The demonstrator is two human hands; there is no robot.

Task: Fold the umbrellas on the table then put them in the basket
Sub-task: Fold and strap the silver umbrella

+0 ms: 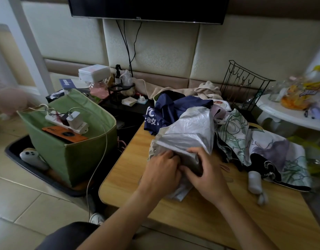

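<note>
A silver-grey umbrella [189, 129] lies crumpled on the wooden table [218, 213], its canopy partly gathered into a roll. My left hand [161, 175] grips the gathered fabric from the left. My right hand [204, 170] holds the rolled end from the right, thumb over it. Behind it lies a navy umbrella [175, 107] with white lettering. To the right spreads a floral white, green and purple umbrella [260, 143], whose white handle [254, 182] points toward me. The green fabric basket [69, 154] stands on the floor to the left.
A power strip with a charger [72, 121] and an orange phone [65, 135] lie on top of the basket, with a cable hanging down. The basket stands in a black tray [38, 170]. A black wire rack [243, 85], beige cloth and a white side table [289, 110] are behind.
</note>
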